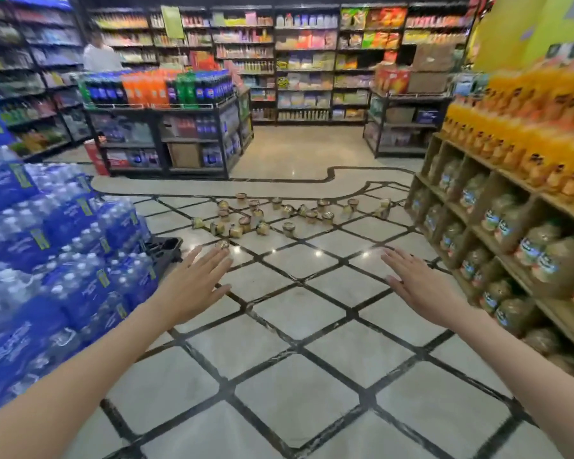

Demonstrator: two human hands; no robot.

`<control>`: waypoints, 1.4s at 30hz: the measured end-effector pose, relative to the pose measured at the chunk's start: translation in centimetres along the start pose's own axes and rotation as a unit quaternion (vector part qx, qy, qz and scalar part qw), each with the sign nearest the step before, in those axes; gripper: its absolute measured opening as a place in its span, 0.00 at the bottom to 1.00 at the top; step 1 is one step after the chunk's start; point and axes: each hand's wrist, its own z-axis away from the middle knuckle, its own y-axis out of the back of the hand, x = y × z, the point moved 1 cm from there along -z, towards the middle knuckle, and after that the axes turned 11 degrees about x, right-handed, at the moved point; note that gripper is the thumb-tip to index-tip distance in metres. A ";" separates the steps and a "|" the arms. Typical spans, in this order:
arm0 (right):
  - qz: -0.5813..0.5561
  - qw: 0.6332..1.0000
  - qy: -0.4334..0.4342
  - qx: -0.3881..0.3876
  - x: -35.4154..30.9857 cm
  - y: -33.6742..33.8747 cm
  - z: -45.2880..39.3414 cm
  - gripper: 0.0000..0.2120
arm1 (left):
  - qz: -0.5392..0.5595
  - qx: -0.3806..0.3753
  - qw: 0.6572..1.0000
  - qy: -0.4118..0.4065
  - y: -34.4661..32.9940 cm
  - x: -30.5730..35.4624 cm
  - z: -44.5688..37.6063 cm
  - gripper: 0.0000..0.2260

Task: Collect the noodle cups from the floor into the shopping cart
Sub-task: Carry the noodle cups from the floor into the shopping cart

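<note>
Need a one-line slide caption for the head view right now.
Both hands, left and right, stretch open and empty toward noodle cups scattered across the tiled floor of a shop aisle.

You stand in a grocery shop aisle. Dark wall shelving point(307, 61) at the back carries rows of packaged goods. A freestanding rack point(166, 127) holds soft-drink bottles point(159, 86) in blue, orange and green. To your left, shrink-wrapped packs of bottled water point(47, 253) are stacked high. To your right, a wooden shelf unit point(497, 207) bears orange juice bottles point(524, 127) above bagged goods. The tiled floor point(295, 359) shows a dark diamond grid.
</note>
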 end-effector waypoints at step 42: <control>-0.013 0.999 -0.005 -0.050 42.5 -34.6 -88.7 0.28 | 0.070 -0.032 0.997 -0.008 -53.1 -25.9 -89.8 0.29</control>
